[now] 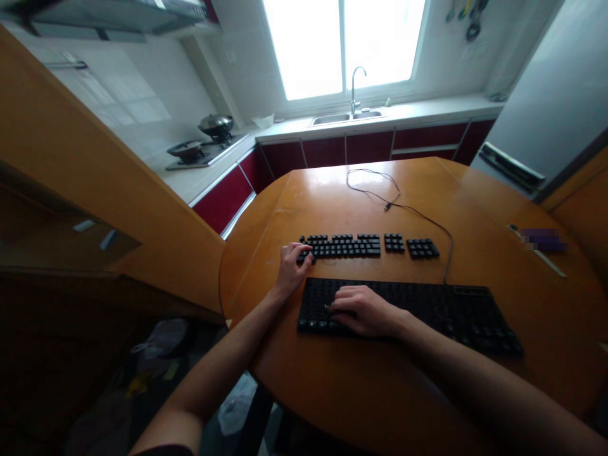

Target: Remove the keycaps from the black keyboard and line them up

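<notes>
Hands work over a round wooden table [380, 392] in a kitchen. The left hand [293, 266] reaches forward with the forearm stretched from seven o'clock, palm down, fingers curled onto the left end of a set of loose black keycaps [342, 246] laid out in rows. Fingertips pinch at the caps on that end; whether one is actually gripped cannot be told. The right hand [363, 310] lies palm down on the left part of a black keyboard base [413, 313], which has bare sockets with no caps on them; its fingers are bent and close together, pointing toward nine o'clock, and the forearm runs in from five o'clock across the base. Something small seems held at the fingertips, but it is too small to make out.

The keycaps sit at twelve o'clock from the base, just beside it. A thin black cable [403, 206] runs from the base's far edge and loops toward twelve o'clock. Beyond the table stand a sink [346, 117] under a bright window and, at ten o'clock, a stove [204, 149] with pans.
</notes>
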{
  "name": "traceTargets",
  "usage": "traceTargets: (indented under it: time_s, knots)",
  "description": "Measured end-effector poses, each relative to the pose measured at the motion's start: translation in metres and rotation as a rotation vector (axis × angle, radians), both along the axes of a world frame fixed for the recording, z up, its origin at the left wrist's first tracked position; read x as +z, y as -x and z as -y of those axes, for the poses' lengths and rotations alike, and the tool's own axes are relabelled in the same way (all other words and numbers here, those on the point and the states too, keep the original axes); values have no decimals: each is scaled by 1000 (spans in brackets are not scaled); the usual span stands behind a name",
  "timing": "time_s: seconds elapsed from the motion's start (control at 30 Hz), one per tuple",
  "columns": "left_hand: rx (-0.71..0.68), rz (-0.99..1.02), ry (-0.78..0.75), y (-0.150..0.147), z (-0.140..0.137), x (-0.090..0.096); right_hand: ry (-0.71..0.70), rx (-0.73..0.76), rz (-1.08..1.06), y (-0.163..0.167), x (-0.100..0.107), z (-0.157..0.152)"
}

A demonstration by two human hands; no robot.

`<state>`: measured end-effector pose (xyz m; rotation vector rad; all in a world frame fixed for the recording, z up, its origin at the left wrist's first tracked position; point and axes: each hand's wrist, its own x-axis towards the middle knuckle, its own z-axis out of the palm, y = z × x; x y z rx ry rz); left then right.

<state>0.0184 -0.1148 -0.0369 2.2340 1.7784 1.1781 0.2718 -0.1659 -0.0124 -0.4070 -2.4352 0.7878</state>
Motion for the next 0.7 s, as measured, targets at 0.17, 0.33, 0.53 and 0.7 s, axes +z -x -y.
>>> traceTargets:
  time_s: [0.17,0.33,0.53,0.7]
  knots:
    - [-19,22,1,0,0,-1,100,-150,0,5,-7,-1]
    - [-32,37,11,0,1,-1,311,-184,-66,7,-11,-5]
    - [-105,50,36,-4,4,2,470,-441,-277,7,-15,-18]
    - [-391,65,79,-16,17,11,475,-542,-414,8,-19,-19]
